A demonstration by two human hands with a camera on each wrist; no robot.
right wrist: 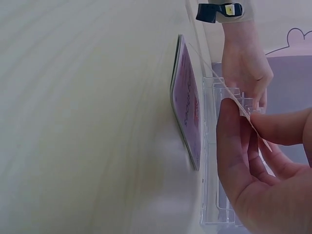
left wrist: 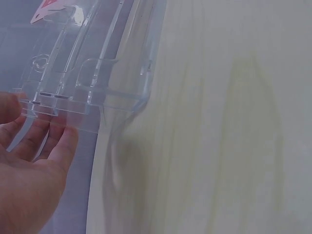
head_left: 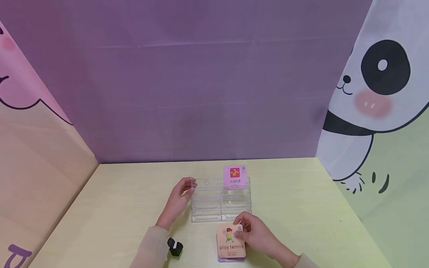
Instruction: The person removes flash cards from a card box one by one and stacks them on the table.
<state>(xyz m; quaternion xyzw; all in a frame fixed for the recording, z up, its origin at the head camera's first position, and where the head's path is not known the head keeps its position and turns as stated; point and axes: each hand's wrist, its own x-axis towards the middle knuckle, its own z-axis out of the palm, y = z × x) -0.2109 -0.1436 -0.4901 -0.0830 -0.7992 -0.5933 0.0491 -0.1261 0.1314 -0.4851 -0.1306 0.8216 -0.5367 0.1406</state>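
A clear plastic card rack (head_left: 205, 203) with stepped slots lies in the middle of the table, a pink card printed "card" (head_left: 235, 178) standing in its upper right slot. My left hand (head_left: 179, 199) grips the rack's upper left edge, thumb on one side and fingers on the other in the left wrist view. Between right thumb and fingers, my right hand (head_left: 258, 232) pinches an orange "play tennis" card (head_left: 230, 242) by its right side. In the right wrist view this card is tilted, lifted apart from a small stack of purple cards (right wrist: 186, 100) just in front of the rack.
The pale wooden table (head_left: 288, 197) extends to both sides of the rack. A purple cloth wall (head_left: 207, 93) closes off its back, with printed panels at left and right. A black strap device (head_left: 175, 247) sits at the left wrist.
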